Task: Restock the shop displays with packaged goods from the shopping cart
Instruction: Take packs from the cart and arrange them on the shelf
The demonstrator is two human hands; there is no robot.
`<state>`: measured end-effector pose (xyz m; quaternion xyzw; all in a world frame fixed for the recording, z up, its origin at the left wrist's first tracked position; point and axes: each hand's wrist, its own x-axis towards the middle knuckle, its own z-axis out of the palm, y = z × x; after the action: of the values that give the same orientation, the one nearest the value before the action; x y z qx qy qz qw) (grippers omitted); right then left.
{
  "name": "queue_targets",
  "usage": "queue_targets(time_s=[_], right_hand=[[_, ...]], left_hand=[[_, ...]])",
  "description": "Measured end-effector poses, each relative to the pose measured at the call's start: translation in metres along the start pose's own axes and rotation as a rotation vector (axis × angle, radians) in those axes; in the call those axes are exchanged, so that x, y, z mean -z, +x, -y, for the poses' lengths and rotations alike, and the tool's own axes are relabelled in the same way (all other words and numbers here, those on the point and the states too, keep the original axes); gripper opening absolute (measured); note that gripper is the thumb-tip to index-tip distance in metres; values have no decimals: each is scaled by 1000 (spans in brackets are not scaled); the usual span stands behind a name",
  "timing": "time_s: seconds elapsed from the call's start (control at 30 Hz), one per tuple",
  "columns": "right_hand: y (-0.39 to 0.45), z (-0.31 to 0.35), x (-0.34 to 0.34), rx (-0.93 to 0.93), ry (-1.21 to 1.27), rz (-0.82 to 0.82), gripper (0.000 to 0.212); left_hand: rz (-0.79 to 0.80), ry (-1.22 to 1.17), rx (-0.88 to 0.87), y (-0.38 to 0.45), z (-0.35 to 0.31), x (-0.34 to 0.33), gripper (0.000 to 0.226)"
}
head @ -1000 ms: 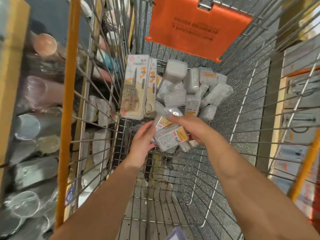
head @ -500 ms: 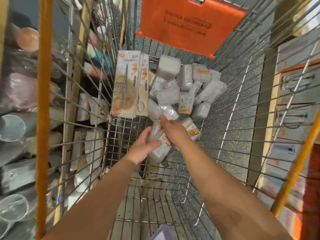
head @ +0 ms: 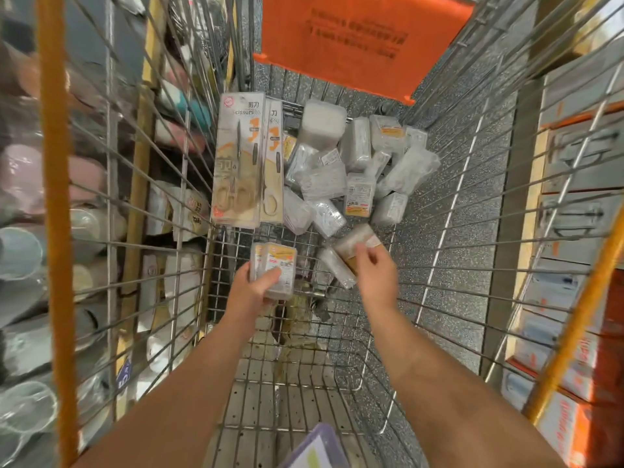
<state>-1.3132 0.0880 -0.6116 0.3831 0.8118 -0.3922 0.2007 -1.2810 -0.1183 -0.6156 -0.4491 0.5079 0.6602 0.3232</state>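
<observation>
Both hands are down inside the shopping cart (head: 439,197), centre of frame. Left hand (head: 250,292) grips a small stack of clear packets (head: 274,268), fingers curled round the lower edge, thumb across the front label. Stack is lifted off the cart floor, just below the scissors cards. Right hand (head: 374,275) pinches another packet (head: 358,243) by its near end, fingers narrow on it; that packet looks slightly raised and tilted, though whether it is clear of the wire floor is hard to tell. One more loose packet (head: 337,266) lies just left of the right hand on the wire floor.

Pile of clear packets (head: 354,163) sits at the far end of the cart, upper centre, under the orange flap (head: 354,38). Two scissors cards (head: 243,160) stand upright against the cart's left wall, touching the pile's left side. Shelves with cups and bowls (head: 20,231) run down the left edge of frame; shelves with boxed goods (head: 574,163) run down the right edge.

Progress, as a judgement: early to middle. Near half of the cart floor is bare, so some stock may be gone already, but a good heap plus both scissors cards remain. Current step looks like gathering a handful of like packets. Nothing in hand has reached a display yet; carrying and placing are left.
</observation>
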Motion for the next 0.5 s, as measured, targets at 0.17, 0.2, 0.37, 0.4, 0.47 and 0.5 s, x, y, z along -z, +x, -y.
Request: queue_targets(time_s=[0.17, 0.2, 0.37, 0.4, 0.47, 0.5], right_hand=[[3, -17, -5, 144, -250, -61, 46], [5, -19, -8, 194, -311, -27, 48], [-9, -28, -34, 254, -516, 71, 55], [-11, -30, -38, 280, -549, 84, 50], [-16, -35, -43, 284, -475, 191, 40], [-21, -36, -45, 238, -385, 247, 38]], left_hand=[[-18, 50, 27, 5, 7, 2, 44], [-18, 65, 26, 5, 8, 1, 44], [-27, 93, 10, 4, 11, 0, 47], [-25, 90, 2, 3, 11, 1, 48], [-31, 69, -20, 1, 12, 4, 57], [-34, 59, -28, 0, 12, 5, 65]])
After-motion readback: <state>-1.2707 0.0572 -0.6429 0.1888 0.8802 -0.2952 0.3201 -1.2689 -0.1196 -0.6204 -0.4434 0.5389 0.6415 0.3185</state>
